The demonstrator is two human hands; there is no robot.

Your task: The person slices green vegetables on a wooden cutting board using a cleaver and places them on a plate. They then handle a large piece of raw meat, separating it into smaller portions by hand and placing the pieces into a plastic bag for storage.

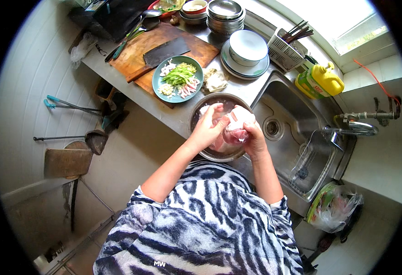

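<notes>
Meat [235, 134] between hands [255, 139]; labelled jug [327, 79]

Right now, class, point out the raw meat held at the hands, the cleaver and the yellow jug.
Raw meat [240, 117]: head view, on its pale upper part.
Cleaver [165, 51]: head view, on its dark blade.
Yellow jug [321, 81]: head view, on its body, below the handle.

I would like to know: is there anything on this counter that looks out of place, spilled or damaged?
I see no clear spill or damage. Slightly askew is the cleaver: it lies on the wooden cutting board, close by the green plate, its handle pointing toward the counter's front edge, where it might get bumped.
</notes>
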